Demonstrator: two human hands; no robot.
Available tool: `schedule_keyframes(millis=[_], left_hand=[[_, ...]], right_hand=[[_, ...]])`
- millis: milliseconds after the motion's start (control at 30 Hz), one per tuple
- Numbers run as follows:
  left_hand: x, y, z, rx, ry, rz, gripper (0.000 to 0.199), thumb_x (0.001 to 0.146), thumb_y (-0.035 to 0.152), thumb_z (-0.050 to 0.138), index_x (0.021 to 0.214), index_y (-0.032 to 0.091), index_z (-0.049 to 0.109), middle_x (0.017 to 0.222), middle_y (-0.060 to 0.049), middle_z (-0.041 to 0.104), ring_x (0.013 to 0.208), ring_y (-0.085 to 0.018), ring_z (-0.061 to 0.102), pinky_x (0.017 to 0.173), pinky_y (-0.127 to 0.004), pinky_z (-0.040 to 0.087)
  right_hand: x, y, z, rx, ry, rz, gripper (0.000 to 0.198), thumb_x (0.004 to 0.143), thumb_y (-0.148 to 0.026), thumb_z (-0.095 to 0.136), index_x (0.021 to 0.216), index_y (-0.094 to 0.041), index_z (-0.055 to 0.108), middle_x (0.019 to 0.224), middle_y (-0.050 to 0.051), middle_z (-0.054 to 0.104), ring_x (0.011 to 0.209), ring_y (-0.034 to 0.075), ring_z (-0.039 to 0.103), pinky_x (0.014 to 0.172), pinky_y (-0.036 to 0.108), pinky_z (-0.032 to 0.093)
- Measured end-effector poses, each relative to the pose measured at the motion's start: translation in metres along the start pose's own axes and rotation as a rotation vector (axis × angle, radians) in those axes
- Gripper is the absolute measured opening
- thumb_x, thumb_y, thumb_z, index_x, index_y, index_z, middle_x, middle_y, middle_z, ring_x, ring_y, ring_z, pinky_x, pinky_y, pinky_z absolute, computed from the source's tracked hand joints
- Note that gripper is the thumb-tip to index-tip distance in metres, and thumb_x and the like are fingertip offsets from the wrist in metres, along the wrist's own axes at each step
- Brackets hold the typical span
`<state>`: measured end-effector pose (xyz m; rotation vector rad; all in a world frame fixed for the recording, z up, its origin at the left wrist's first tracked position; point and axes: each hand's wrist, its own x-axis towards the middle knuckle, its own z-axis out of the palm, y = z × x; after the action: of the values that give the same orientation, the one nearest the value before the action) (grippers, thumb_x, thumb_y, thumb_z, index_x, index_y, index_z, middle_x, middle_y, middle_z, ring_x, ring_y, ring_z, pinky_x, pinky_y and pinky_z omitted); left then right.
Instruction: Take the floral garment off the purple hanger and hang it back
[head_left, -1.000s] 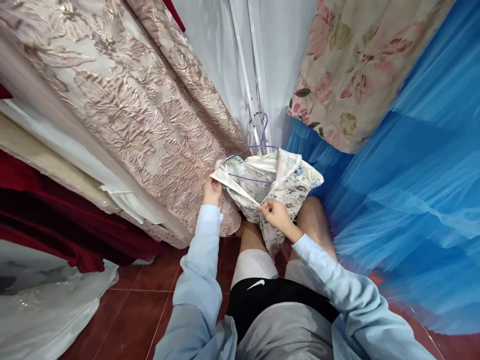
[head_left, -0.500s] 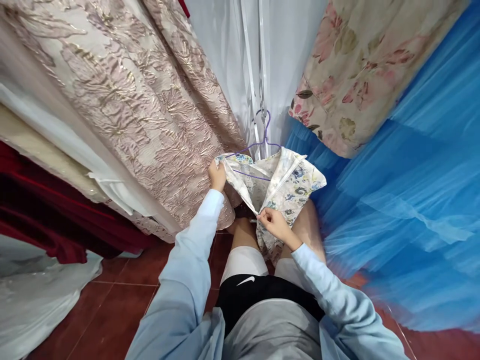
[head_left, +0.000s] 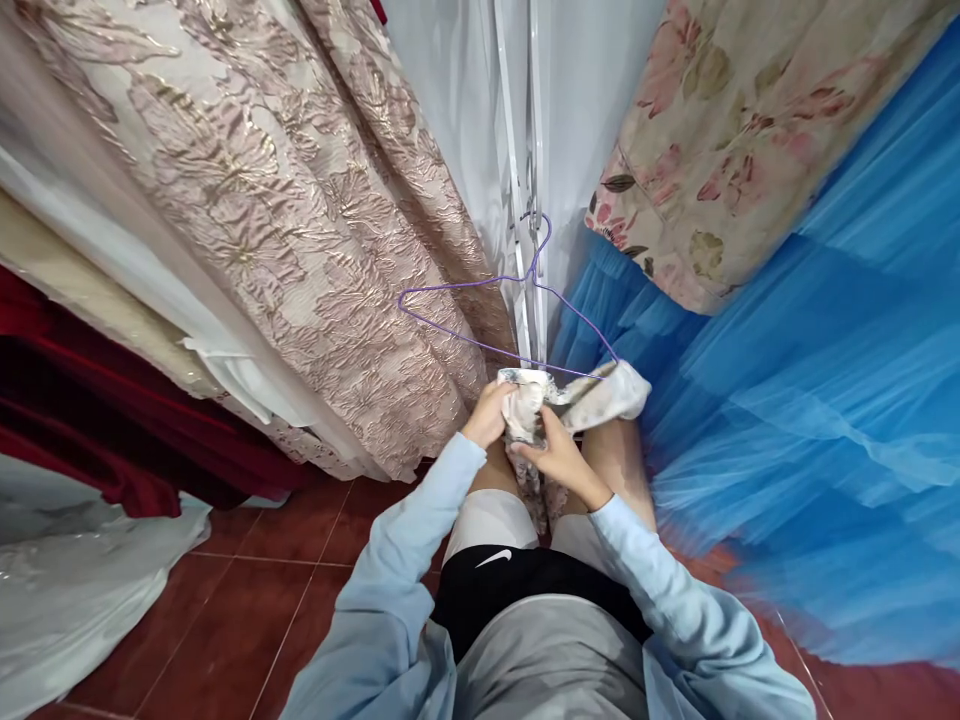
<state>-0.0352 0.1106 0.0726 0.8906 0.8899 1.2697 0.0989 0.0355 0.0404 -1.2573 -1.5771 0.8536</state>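
A white floral garment (head_left: 596, 408) hangs partly off a thin purple wire hanger (head_left: 459, 287). One shoulder of the garment still drapes over the hanger's right end, while the hanger's left arm is bare. My left hand (head_left: 489, 415) grips the bunched cloth at the garment's left side. Just right of it, my right hand (head_left: 561, 455) holds the front edge, thumb above and fingers below the fabric. The lower part of the garment falls between my knees and is mostly hidden by my hands. The hanger's hook is up against white straps (head_left: 517, 180).
On the left hang a pink-gold brocade gown (head_left: 300, 220) and a dark red garment (head_left: 82, 400). A floral panel (head_left: 720, 150) and blue tulle skirts (head_left: 817, 380) crowd the right. White fabric (head_left: 442, 80) hangs behind. Red tiles (head_left: 277, 590) cover the floor.
My left hand has drawn the garment's left shoulder off the hanger and moved right and down, bunching the cloth. The hanger's left arm is now exposed. My right hand has shifted its grip slightly.
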Motion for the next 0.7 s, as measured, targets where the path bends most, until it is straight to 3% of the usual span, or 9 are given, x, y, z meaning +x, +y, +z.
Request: schedule_keyframes(millis=[67,133,233,333,400,500,600,700], left_hand=[[-0.027,0.003,0.016,0.235,-0.147,0.159,0.028,0.078,0.038,0.077,0.096,0.018,0.071,0.094,-0.007,0.073,0.095,-0.024,0.069,0.093,-0.037,0.052],[-0.048,0.015,0.025,0.479,-0.315,0.361,0.032,0.087,0.046,0.07,0.107,0.022,0.073,0.107,-0.01,0.071,0.105,-0.027,0.065,0.101,-0.041,0.049],[-0.064,0.031,0.027,0.563,-0.404,0.496,0.042,0.095,0.059,0.057,0.113,0.025,0.074,0.123,-0.014,0.065,0.124,-0.031,0.057,0.112,-0.046,0.041],[-0.067,0.026,0.024,0.43,-0.601,0.275,0.056,0.091,0.07,0.057,0.118,0.023,0.072,0.124,-0.015,0.066,0.129,-0.032,0.056,0.111,-0.044,0.043],[-0.068,0.014,0.022,0.362,-0.757,0.055,0.068,0.085,0.079,0.057,0.112,0.018,0.073,0.11,-0.015,0.071,0.116,-0.031,0.064,0.102,-0.04,0.049],[-0.072,0.0,0.012,0.403,-0.834,-0.16,0.073,0.076,0.082,0.066,0.097,0.013,0.074,0.091,-0.011,0.072,0.088,-0.024,0.067,0.083,-0.034,0.053],[-0.071,0.005,-0.008,0.575,-0.776,-0.154,0.059,0.075,0.067,0.077,0.094,0.011,0.074,0.083,-0.006,0.07,0.074,-0.018,0.061,0.071,-0.029,0.05],[-0.063,0.024,-0.035,0.808,-0.609,0.025,0.045,0.082,0.056,0.071,0.077,0.011,0.072,0.064,0.0,0.059,0.061,-0.012,0.049,0.058,-0.024,0.04]], right_hand=[[-0.001,-0.011,-0.007,0.064,-0.014,0.031,0.043,0.079,-0.041,0.068,0.114,-0.017,0.06,0.114,0.013,0.069,0.103,0.03,0.063,0.091,0.042,0.05],[-0.005,-0.024,-0.02,0.154,-0.01,0.075,0.025,0.084,-0.04,0.058,0.098,-0.019,0.061,0.097,0.01,0.07,0.091,0.027,0.063,0.084,0.039,0.051],[-0.016,-0.045,-0.048,0.228,-0.094,0.077,0.016,0.082,-0.036,0.058,0.085,-0.02,0.059,0.082,0.004,0.065,0.076,0.021,0.058,0.073,0.033,0.05],[-0.03,-0.067,-0.08,0.163,-0.303,0.009,0.013,0.082,-0.032,0.064,0.08,-0.02,0.06,0.074,0.0,0.06,0.066,0.017,0.052,0.064,0.028,0.046],[-0.036,-0.079,-0.101,0.092,-0.38,-0.059,0.013,0.083,-0.027,0.063,0.074,-0.02,0.057,0.067,-0.002,0.055,0.061,0.014,0.047,0.059,0.026,0.042],[-0.034,-0.09,-0.128,0.029,-0.28,-0.15,0.014,0.077,-0.019,0.06,0.066,-0.02,0.053,0.061,-0.003,0.049,0.056,0.012,0.041,0.053,0.025,0.036],[-0.016,-0.091,-0.146,-0.014,-0.135,-0.246,0.01,0.073,-0.018,0.058,0.064,-0.02,0.054,0.064,-0.001,0.051,0.057,0.013,0.043,0.054,0.026,0.035],[0.021,-0.08,-0.157,-0.048,-0.062,-0.331,0.004,0.07,-0.02,0.06,0.07,-0.02,0.064,0.081,0.004,0.064,0.072,0.019,0.057,0.066,0.03,0.045]])
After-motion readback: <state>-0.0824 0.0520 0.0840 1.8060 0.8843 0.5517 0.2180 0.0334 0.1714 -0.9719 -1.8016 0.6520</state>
